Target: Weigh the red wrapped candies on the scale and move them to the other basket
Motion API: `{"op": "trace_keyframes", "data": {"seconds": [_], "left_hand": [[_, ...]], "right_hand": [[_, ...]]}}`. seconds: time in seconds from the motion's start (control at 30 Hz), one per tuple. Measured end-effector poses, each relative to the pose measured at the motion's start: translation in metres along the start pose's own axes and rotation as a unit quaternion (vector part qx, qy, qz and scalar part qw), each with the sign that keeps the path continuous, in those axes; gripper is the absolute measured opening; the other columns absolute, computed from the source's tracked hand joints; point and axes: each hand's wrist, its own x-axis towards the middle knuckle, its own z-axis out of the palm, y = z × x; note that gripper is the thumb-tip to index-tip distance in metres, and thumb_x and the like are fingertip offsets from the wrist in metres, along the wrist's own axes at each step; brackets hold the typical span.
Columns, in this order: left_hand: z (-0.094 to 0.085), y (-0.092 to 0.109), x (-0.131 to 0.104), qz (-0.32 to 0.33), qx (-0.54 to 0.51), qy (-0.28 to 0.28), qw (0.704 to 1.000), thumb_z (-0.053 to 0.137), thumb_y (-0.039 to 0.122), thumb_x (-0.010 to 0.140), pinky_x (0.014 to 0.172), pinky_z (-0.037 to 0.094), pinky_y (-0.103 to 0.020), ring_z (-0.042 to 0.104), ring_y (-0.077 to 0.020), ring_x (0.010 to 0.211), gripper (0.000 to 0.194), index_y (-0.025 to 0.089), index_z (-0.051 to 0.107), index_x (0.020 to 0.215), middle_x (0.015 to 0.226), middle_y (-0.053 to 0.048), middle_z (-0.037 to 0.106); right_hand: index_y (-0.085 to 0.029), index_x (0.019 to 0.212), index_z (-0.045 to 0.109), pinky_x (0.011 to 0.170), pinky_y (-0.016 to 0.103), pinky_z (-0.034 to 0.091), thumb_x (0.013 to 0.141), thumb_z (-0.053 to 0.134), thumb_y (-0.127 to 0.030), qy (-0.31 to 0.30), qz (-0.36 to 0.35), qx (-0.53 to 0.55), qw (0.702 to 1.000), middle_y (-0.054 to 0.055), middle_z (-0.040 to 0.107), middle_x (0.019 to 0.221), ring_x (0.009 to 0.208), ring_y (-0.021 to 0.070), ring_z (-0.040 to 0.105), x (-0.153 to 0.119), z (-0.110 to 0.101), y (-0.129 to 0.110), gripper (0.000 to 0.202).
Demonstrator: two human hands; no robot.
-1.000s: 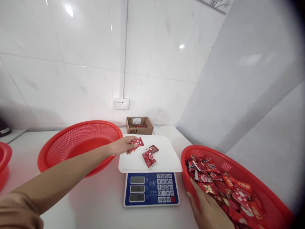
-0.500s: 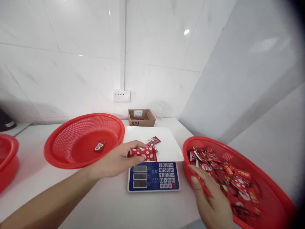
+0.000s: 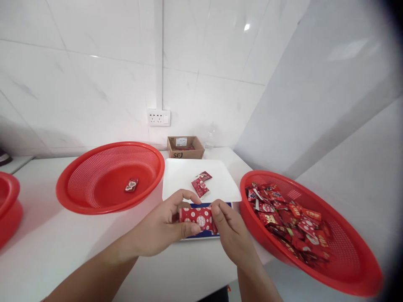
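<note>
A red packet with white dots and a round white emblem (image 3: 200,217) is held level in front of the scale (image 3: 176,178). Its left part lies between the thumb and fingers of my left hand (image 3: 155,228). My right hand (image 3: 234,235) pinches the packet's right end, its fingertips partly hiding that end. Both hands cover much of the scale's blue keypad panel (image 3: 204,234). On the white weighing plate, behind the hands, lie a red wrapped candy (image 3: 200,188) and a darker one (image 3: 204,175), touching.
To the right, a red basket (image 3: 355,251) holds many red wrapped candies (image 3: 283,216). A wide red basket (image 3: 67,195) at left contains a small wrapped candy (image 3: 131,185). Another red basket (image 3: 9,214) is cut off at the left edge. A cardboard box (image 3: 185,154) stands behind the scale.
My right hand has come from the right basket to the packet's right end. My left hand has drawn the packet nearer, off the plate's front edge. The view has tilted slightly down.
</note>
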Motion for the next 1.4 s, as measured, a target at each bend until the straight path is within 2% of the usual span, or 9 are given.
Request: {"op": "trace_keyframes", "data": {"seconds": [0.23,0.43,0.67,0.77,0.83,0.93,1.07,1.2,1.4], "left_hand": [[-0.010,-0.012,0.005,0.041,-0.007,0.012,0.999,0.053,0.040,0.085,0.050,0.038,-0.021,0.043,-0.0077,0.052,0.027,0.023,0.041,0.102,0.064,0.005,0.047],[-0.017,-0.011,0.000,0.228,0.196,0.284,0.910,0.049,0.026,0.088,0.052,0.035,-0.019,0.038,-0.0078,0.053,0.014,0.025,0.046,0.101,0.058,0.009,0.035],[-0.009,-0.017,-0.007,0.203,0.294,0.070,0.931,0.048,0.023,0.086,0.051,0.037,-0.019,0.040,-0.0083,0.053,0.016,0.022,0.053,0.101,0.060,0.006,0.044],[-0.011,-0.021,-0.001,0.151,0.278,0.084,0.945,0.047,0.027,0.087,0.052,0.037,-0.020,0.042,-0.0091,0.054,0.020,0.023,0.053,0.105,0.062,0.006,0.046],[-0.016,-0.021,0.004,0.117,0.262,0.111,0.951,0.047,0.030,0.087,0.052,0.037,-0.020,0.043,-0.0097,0.056,0.020,0.024,0.054,0.105,0.063,0.006,0.046],[-0.029,-0.020,0.013,0.097,0.239,0.170,0.951,0.048,0.034,0.087,0.055,0.037,-0.021,0.043,-0.0102,0.058,0.019,0.024,0.052,0.102,0.063,0.006,0.042],[-0.045,-0.024,0.026,0.090,0.230,0.216,0.945,0.048,0.034,0.086,0.059,0.037,-0.023,0.043,-0.0112,0.061,0.018,0.023,0.050,0.100,0.063,0.007,0.040],[-0.051,-0.031,0.032,0.073,0.243,0.210,0.944,0.048,0.035,0.086,0.062,0.037,-0.024,0.045,-0.0122,0.064,0.019,0.022,0.051,0.100,0.065,0.006,0.043],[-0.048,-0.038,0.037,0.068,0.227,0.200,0.951,0.051,0.039,0.084,0.071,0.042,-0.027,0.052,-0.0165,0.088,0.035,0.021,0.049,0.114,0.102,-0.004,0.054]], "right_hand": [[-0.021,0.060,0.040,0.045,0.021,0.031,0.085,0.043,-0.054,0.013,0.038,0.094,0.995,-0.005,0.041,0.054,0.049,0.0085,0.036,0.004,0.012,0.007,0.042],[-0.020,0.056,0.042,0.041,0.020,0.025,0.079,0.052,-0.053,0.087,0.081,0.191,0.974,-0.006,0.042,0.047,0.043,0.0073,0.034,0.055,0.015,0.029,0.042],[-0.019,0.063,0.052,0.042,0.021,0.031,0.082,0.043,-0.055,-0.032,0.047,0.138,0.989,-0.002,0.054,0.056,0.048,0.0090,0.047,0.110,0.074,0.015,0.042],[-0.020,0.092,0.060,0.053,0.023,0.041,0.086,0.038,-0.047,-0.097,0.015,0.046,0.994,0.002,0.064,0.078,0.063,0.0112,0.056,0.120,0.079,0.009,0.035],[-0.021,0.105,0.057,0.066,0.027,0.044,0.085,0.044,-0.041,-0.048,-0.015,-0.077,0.996,0.003,0.065,0.089,0.073,0.0129,0.058,0.120,0.064,0.014,0.031],[-0.020,0.109,0.056,0.076,0.032,0.042,0.083,0.049,-0.034,0.033,-0.015,-0.284,0.958,0.007,0.063,0.101,0.085,0.0178,0.058,0.110,0.028,0.030,0.031],[-0.019,0.112,0.056,0.079,0.037,0.041,0.081,0.051,-0.036,-0.006,0.046,-0.426,0.903,0.012,0.062,0.106,0.096,0.0263,0.057,0.092,0.002,0.053,0.036],[-0.018,0.115,0.052,0.082,0.039,0.040,0.078,0.054,-0.031,-0.019,0.044,-0.430,0.902,0.013,0.062,0.106,0.098,0.0280,0.055,0.087,0.007,0.066,0.039],[-0.022,0.105,0.051,0.087,0.034,0.040,0.075,0.056,-0.019,0.008,-0.052,-0.210,0.976,0.005,0.057,0.108,0.100,0.0187,0.053,0.076,0.023,0.045,0.031]]}}
